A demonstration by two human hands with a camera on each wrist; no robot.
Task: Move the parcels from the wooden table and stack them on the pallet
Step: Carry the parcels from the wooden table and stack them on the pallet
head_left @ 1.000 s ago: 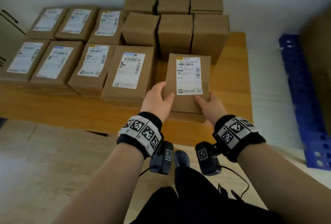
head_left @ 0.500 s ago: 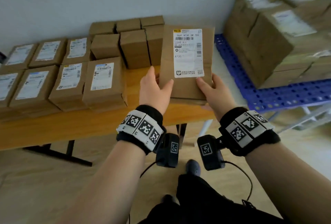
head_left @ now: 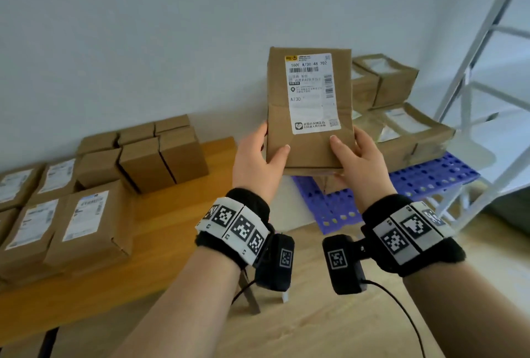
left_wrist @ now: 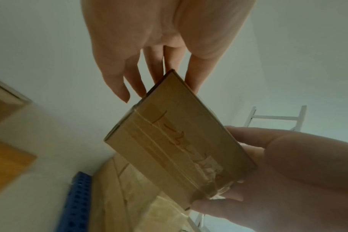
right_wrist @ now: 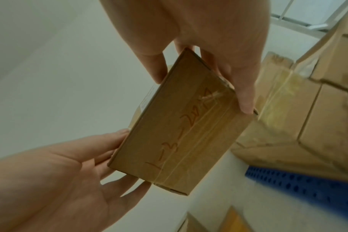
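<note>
A brown cardboard parcel [head_left: 309, 105] with a white shipping label is held up in the air, label towards me. My left hand [head_left: 258, 154] grips its lower left corner, thumb on the label face and fingers behind. My right hand [head_left: 354, 152] grips the lower right corner the same way. The wrist views show the taped end of the parcel [left_wrist: 179, 149] [right_wrist: 179, 133] pinched between both hands. Behind it, the blue pallet [head_left: 430, 180] carries stacked parcels [head_left: 401, 128]. At the left, the wooden table [head_left: 177, 214] holds several more parcels [head_left: 86, 214].
A white metal ladder frame [head_left: 473, 71] stands at the right, over and beside the pallet. A pale wall runs behind the table and pallet. Wooden floor lies below my arms, between the table and the pallet.
Both hands have lifted the parcel off the table and carried it up and to the right, towards the pallet. The view has swung right with it.
</note>
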